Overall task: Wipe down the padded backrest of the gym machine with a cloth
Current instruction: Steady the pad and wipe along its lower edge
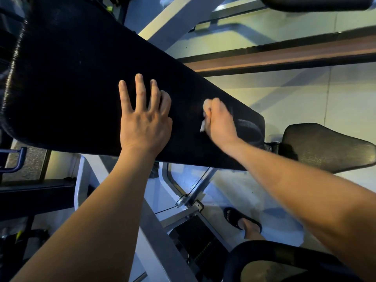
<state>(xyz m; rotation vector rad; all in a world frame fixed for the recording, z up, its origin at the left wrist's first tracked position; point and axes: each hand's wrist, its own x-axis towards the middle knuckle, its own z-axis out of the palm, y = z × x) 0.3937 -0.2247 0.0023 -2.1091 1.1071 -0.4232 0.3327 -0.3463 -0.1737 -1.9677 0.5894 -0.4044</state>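
- Head cam, looking down: the black padded backrest (pixel 81 78) runs diagonally, wide end upper left, narrow end lower right.
- L side: the left hand (pixel 145 121) lies flat on the pad about mid-length, palm down. Fingers are straight and spread apart, holding nothing.
- R side: the right hand (pixel 220 121) is balled up, fingers curled round a white cloth (pixel 206 110). A bit of cloth pokes out on the side toward the other hand and touches the pad.
- So the cloth sits on the backrest's narrow end, between the left hand and a round embossed mark (pixel 249 132) just beside the right hand.
- The hands are near each other, not touching.
- Past the narrow end: a black seat pad (pixel 325 147), apart from the backrest.
- Under the pad: the machine's grey frame (pixel 158 241) over a pale floor (pixel 274 94).
- Lower right of centre: a foot (pixel 249 226) in a black sandal (pixel 234 217), on the floor.
- Far left: a blue handle (pixel 19 159).
- Top right corner: another dark pad (pixel 317 3), cut off at the edge of view.
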